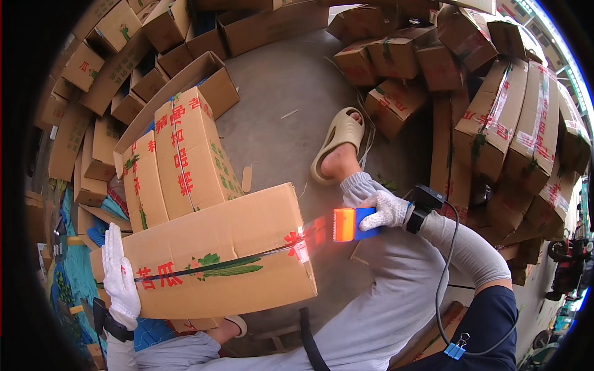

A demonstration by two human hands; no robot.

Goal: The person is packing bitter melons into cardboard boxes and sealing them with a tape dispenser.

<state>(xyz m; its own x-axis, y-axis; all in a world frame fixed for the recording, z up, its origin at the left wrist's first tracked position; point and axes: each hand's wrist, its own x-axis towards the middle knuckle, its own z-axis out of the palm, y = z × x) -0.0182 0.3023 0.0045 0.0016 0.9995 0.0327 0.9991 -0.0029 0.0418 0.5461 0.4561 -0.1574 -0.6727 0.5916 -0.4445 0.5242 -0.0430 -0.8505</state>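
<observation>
A long cardboard carton [209, 250] lies across in front of me, printed with red characters and a green plant picture, a dark strip along its middle. My left hand [118, 273], in a white knit glove, rests flat against its left end with fingers straight. In my gloved right hand [387, 211] is a blue and orange tape dispenser [355, 225], held off the carton's right end. Clear tape [320, 230] with red marks stretches between the dispenser and a stuck patch at that end. My right fingers partly cover the dispenser.
Beyond the carton stand two upright printed cartons [185, 153]. Open cartons [139, 88] crowd the left and back. Taped cartons [492, 120] are stacked high at right. Loose straps [369, 134] lie on the concrete floor [274, 88] near my sandalled foot [338, 143].
</observation>
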